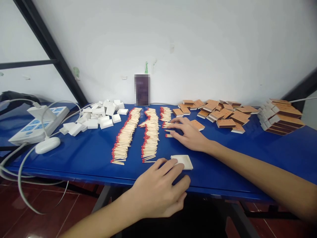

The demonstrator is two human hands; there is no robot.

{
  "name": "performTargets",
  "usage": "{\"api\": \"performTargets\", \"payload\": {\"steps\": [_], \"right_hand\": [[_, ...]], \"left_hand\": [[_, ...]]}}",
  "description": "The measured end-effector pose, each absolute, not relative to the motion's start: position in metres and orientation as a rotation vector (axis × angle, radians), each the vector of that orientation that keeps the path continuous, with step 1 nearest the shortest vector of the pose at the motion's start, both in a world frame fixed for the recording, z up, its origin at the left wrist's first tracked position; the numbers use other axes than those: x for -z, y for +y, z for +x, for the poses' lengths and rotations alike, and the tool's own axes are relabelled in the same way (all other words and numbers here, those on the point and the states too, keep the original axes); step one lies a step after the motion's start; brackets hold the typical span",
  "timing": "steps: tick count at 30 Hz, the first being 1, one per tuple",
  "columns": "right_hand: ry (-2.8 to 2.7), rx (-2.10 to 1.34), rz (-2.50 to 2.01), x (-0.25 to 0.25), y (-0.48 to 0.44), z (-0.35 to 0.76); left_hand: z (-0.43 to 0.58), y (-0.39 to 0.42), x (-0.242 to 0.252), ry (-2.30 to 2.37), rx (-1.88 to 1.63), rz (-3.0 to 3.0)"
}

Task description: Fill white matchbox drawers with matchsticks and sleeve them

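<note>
Blue worktop [81,153] set against whitish wall [210,49], reddish tiled floor [47,208] below, matches [165,114] touched by right hand [194,134], fingers [178,125] parted, tray [187,162] touched by left hand [158,186], grip unclear

Left forearm [111,211]: bare, rising diagonally from the bottom edge toward the centre.
Left hand [158,188]: nearer the viewer, back turned up, fingers bent and pointing forward and to the right; whether it grips is unclear.
Right forearm [252,172]: bare, slanting in from the right edge.
Right hand [193,135]: farther forward, fingers reaching left, thumb and forefinger parted.
</note>
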State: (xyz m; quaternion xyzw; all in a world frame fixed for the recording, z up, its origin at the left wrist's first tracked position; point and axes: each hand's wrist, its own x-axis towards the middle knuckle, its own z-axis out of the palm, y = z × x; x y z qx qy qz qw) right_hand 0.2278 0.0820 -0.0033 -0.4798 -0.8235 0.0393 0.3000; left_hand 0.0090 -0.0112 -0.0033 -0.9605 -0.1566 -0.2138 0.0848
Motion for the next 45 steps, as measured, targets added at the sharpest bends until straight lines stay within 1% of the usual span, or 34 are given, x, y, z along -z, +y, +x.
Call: {"api": "performTargets", "payload": {"steps": [6,37,45], "right_hand": [[-2.228,-0.099,-1.356,0.0054,0.0836,0.2286],[-2.098,-0.123,-1.323,0.0039,0.0857,0.2296],[-2.089,-0.13,-1.384,0.0059,0.0869,0.2294]], "left_hand": [[0.0093,-0.0118,0.0037,-0.468,0.629,-2.865],[0.0094,-0.0118,0.0045,-0.479,0.639,-2.854],[0.0094,-0.0122,0.0048,-0.481,0.651,-2.852]]}}
